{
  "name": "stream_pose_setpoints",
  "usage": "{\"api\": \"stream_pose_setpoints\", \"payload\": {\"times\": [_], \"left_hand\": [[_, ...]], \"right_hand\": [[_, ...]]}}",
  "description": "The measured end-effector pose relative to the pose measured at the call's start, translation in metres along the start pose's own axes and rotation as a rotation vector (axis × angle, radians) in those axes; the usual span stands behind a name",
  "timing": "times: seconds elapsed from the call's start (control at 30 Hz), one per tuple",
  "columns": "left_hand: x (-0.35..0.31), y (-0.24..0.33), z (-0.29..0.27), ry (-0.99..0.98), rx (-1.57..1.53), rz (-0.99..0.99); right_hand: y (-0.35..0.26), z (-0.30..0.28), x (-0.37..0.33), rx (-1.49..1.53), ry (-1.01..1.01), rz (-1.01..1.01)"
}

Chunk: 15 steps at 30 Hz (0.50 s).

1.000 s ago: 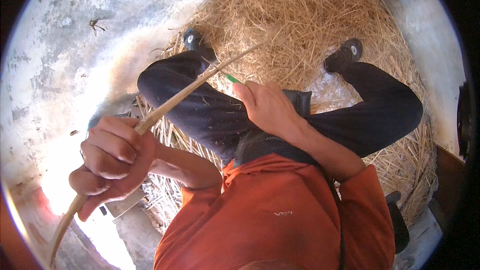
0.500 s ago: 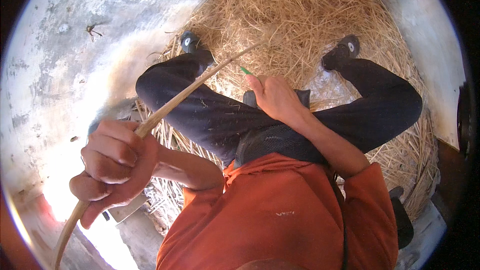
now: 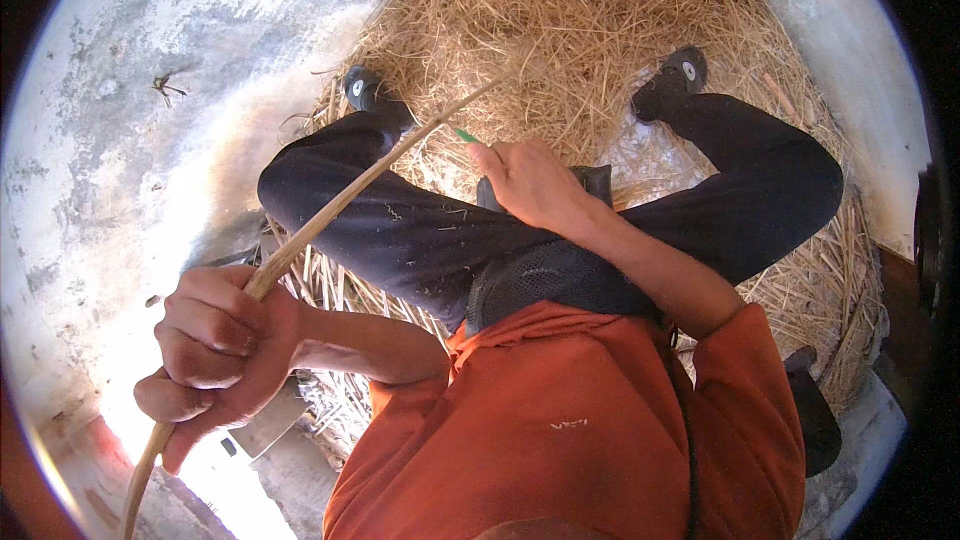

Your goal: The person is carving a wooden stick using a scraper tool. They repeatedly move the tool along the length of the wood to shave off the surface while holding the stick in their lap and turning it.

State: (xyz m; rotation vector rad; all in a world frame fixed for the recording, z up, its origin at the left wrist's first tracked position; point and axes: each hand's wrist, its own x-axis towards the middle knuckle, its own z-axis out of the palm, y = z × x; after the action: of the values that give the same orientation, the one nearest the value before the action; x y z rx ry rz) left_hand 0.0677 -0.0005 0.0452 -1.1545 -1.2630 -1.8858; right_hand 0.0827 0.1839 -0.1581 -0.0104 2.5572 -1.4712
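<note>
My left hand is closed around a long, tan, tapering stalk, which looks like dried plant fibre. Its thick end bends down past my fist toward the lower left. The thin, wispy end points up and away over the straw between my feet. In front of my lap, my right hand is closed on a slim green item. Only its tip shows beyond the thumb, close beside the stalk's thin part; the rest is hidden in my fingers, so its kind is unclear.
Loose dry straw covers the ground ahead and around my bent legs. A pale, worn wall or slab rises at the left, another at the right. Glaring sunlight falls at the lower left. A dark object sits by my right side.
My left hand has dropped slightly toward me with the stalk. My right hand and the green tip sit a little farther left. The whole view has shifted slightly too.
</note>
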Motion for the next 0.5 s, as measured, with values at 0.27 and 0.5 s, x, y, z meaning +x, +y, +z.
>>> {"api": "stream_pose_setpoints", "payload": {"times": [0.27, 0.5], "left_hand": [[0.003, 0.002, 0.013, 0.017, -0.081, 0.016], [0.002, 0.008, 0.027, -0.083, -0.127, -0.068]], "right_hand": [[0.089, 0.002, 0.041, -0.154, 0.008, 0.274], [-0.089, -0.038, -0.038, 0.308, -0.094, -0.138]]}}
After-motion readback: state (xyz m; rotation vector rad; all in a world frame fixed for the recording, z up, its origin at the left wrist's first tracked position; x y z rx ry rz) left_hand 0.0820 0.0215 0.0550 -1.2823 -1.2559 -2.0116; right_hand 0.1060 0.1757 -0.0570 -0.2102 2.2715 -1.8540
